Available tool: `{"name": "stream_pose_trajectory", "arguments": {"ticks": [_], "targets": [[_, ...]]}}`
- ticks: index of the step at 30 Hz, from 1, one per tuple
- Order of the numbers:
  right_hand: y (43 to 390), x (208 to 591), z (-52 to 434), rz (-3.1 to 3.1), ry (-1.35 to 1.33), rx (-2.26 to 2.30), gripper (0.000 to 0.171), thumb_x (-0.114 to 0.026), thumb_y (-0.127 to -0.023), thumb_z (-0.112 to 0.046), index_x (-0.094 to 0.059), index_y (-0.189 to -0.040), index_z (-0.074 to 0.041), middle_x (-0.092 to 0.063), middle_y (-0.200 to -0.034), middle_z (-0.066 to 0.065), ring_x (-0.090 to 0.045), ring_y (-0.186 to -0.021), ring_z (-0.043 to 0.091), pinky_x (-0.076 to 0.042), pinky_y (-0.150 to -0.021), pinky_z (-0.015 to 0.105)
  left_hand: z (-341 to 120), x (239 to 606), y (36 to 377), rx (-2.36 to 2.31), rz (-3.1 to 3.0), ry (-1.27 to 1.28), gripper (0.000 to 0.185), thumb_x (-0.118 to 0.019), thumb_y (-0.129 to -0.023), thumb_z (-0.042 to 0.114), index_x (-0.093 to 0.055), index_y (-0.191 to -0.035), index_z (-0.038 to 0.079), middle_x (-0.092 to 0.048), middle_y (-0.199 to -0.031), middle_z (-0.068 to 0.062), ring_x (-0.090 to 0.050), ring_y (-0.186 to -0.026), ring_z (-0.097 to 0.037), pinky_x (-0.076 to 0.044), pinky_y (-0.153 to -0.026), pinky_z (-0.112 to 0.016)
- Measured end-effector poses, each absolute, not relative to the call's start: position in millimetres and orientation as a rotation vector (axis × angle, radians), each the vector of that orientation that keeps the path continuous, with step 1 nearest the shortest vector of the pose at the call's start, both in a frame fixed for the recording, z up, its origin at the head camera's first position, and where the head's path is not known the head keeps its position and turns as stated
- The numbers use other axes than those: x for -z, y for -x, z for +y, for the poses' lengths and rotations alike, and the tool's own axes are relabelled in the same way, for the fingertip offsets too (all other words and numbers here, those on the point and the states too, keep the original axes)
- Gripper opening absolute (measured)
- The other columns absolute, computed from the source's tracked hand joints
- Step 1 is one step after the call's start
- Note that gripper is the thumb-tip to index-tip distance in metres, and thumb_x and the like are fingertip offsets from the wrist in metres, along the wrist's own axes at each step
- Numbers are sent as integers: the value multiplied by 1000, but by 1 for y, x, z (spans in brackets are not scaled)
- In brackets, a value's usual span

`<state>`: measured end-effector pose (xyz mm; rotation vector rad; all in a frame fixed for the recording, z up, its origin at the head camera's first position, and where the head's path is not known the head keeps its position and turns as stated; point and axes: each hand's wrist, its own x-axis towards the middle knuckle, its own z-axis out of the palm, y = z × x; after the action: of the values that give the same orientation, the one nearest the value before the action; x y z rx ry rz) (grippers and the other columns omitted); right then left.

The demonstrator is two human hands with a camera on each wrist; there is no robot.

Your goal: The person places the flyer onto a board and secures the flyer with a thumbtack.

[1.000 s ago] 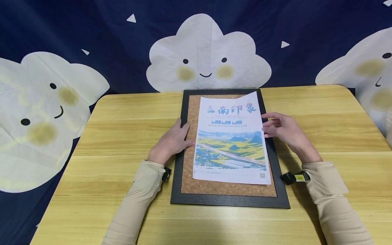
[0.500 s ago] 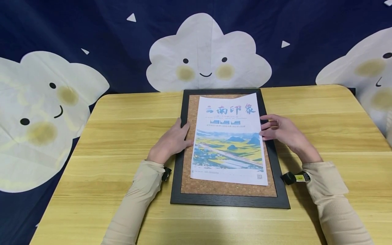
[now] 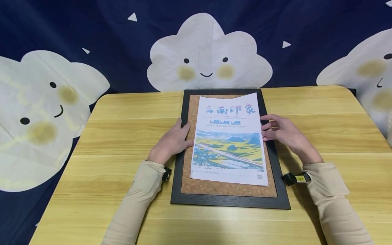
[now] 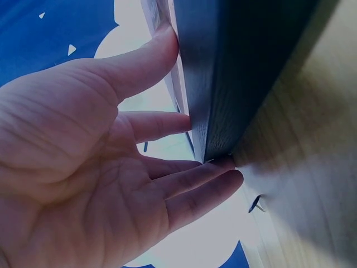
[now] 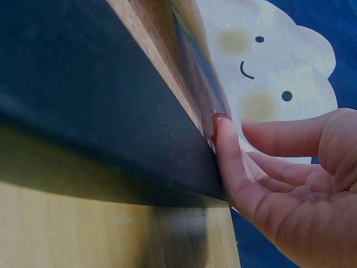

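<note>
Open wooden tabletop left and right of the black-framed cork board; bare strip along the near edge too. Blocked behind by the cloud-print curtain at the far edge.

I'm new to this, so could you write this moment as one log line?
left hand: rests on frame left edge | right hand: fingertips touch poster right edge | poster: on cork, top right corner lifted | table: wooden

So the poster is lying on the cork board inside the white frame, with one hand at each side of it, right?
Not quite: the frame is black, not white, as the head view shows. The rest holds: the poster lies on the cork board inside it, with the left hand at its left side and the right hand at its right.
</note>
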<state>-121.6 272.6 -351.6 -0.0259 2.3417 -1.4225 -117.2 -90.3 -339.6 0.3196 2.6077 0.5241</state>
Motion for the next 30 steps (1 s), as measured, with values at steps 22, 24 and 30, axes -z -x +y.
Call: {"name": "stream_pose_trajectory", "arguments": {"ticks": [22, 24, 30], "targets": [[117, 345, 271, 2386, 26, 1480, 47, -55, -107, -7, -44, -149, 10, -59, -128, 31, -66, -91, 7, -58, -81, 25, -89, 337, 115, -514, 2609, -313, 73, -58, -108, 30, -22, -165, 5, 2, -170, -27, -14, -156, -42, -31, -119, -53], [116, 345, 272, 2383, 32, 1471, 46, -56, -107, -9, -46, -148, 10, -58, -132, 31, -66, -92, 6, -58, -81, 24, -89, 337, 115, -520, 2606, -308, 72, -58, -108, 30, -21, -166, 6, 2, -170, -26, -13, -156, -42, -31, -119, -53], [115, 343, 272, 2378, 62, 1445, 49, -60, -106, -14, -48, -147, 10, -55, -140, 30, -67, -95, 4, -57, -83, 24, -89, 337, 113, -516, 2607, -309, 71, -58, -108, 28, -22, -165, 6, 2, -170, -26, -13, -156, -42, -32, -118, -53]]}}
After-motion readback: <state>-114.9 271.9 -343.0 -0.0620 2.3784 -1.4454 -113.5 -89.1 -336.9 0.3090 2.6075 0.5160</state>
